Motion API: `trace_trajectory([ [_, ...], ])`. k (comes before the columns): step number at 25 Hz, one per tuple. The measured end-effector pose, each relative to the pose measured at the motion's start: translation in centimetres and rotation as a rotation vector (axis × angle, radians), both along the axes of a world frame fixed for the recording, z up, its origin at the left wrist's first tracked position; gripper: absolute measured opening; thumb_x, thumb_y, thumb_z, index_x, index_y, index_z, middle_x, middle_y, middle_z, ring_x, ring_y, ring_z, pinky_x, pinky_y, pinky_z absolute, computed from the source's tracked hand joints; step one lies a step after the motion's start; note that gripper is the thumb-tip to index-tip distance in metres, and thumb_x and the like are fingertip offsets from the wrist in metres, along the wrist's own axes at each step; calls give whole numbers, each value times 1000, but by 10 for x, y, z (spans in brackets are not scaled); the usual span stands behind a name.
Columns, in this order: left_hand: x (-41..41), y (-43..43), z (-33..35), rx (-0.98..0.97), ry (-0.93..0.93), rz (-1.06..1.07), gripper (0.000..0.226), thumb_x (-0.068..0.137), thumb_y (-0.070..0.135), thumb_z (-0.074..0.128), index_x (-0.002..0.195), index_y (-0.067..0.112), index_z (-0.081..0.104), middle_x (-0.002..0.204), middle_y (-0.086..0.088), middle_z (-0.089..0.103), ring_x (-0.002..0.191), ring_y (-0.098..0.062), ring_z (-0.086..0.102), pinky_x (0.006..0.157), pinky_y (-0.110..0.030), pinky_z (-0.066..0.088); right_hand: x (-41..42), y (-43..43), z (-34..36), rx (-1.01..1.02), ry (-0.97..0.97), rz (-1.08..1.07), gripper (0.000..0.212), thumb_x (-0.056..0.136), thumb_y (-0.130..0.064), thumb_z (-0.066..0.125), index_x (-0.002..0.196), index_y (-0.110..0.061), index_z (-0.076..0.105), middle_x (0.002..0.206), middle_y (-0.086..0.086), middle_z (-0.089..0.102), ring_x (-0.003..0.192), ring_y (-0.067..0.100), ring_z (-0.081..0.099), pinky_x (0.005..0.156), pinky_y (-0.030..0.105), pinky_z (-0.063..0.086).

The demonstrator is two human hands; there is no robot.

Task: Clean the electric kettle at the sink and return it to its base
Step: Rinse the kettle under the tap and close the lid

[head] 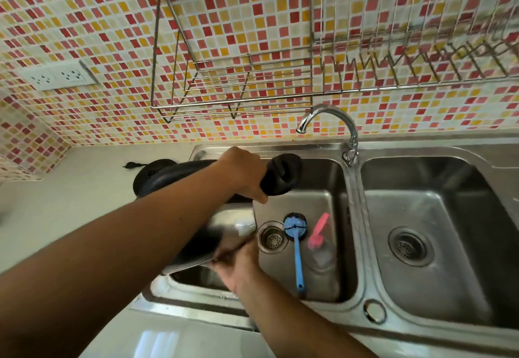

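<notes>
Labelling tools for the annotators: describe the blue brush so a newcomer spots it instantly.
Find the double steel sink and take its left basin. Right of the drain strainer lies the blue brush, round head toward the wall, handle toward the viewer. It is the only blue item; the neighbour on its right is a clear pump bottle with a pink top.

Nothing here can be read — I see no words, brand or number on anything. The kettle (224, 234) that I hold is blurred, and any marking on its steel side is lost. The clear bottle (321, 248) with the pink pump lying in the sink (348, 217) shows no label I can make out. The wall socket (57, 75) has only its pin holes — no lettering that I can tell.
</notes>
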State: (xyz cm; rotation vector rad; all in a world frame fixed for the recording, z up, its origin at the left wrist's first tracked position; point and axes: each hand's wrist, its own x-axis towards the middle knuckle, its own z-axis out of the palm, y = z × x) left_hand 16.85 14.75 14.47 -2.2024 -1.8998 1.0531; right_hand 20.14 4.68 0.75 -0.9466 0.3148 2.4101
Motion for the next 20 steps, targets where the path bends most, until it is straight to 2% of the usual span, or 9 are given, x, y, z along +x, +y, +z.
trace_trajectory([
  [2,3,3,-6,-43,16,2,56,85,66,56,111,16,63,91,2,65,82,-19,61,71,-29,49,-3,-7,3,-8,45,12,57,101,-46,24,111,-6,63,99,26,72,95,39,63,63,54,54],
  [3,4,5,-8,-64,33,3,55,85,65,57,110,17,63,90,2,65,82,-18,62,71,-28,49,-5,-9,3,-18,72,11,57,102,-43,23,108,-5,64,94,27,73,95,40,64,64,56,55],
  [6,10,10,-12,-125,107,8,49,85,65,57,103,19,64,75,5,56,71,-15,57,57,-25,40,-16,-13,3,-59,147,-4,56,101,-35,21,116,0,62,106,31,69,107,46,61,84,68,48],
  [8,13,13,-15,-144,149,5,45,86,64,56,97,21,61,74,5,55,68,-14,54,53,-24,35,-21,-15,7,-72,181,-13,49,99,-27,27,117,1,62,107,29,68,105,45,64,88,66,48],
  [10,16,15,-19,-141,182,-14,43,87,63,55,94,21,58,80,4,59,72,-14,55,53,-24,33,-21,-15,13,-79,196,-12,42,97,-18,29,115,1,62,94,26,71,85,39,72,71,56,58],
  [13,24,18,-23,-137,235,-64,42,89,63,55,94,21,55,90,3,63,77,-15,57,57,-25,36,-15,-14,25,-83,226,-30,40,99,-11,25,99,3,63,72,22,72,56,32,72,46,37,56],
  [15,29,20,-25,-136,265,-96,41,89,61,55,95,21,54,90,3,61,79,-15,57,64,-26,38,-11,-12,33,-79,222,-24,42,99,-8,23,92,2,62,67,20,71,54,30,69,42,33,54],
  [18,32,22,-26,-134,287,-116,40,91,60,54,95,21,53,95,2,64,81,-16,57,68,-27,39,-8,-10,38,-61,216,-9,39,96,-2,25,88,4,63,68,21,70,66,32,66,42,33,54],
  [20,33,24,-25,-137,295,-116,40,91,60,55,96,21,53,96,2,64,81,-16,56,70,-27,39,-7,-9,37,-54,215,-13,38,96,-2,26,87,4,62,67,22,70,58,31,70,43,33,55],
])
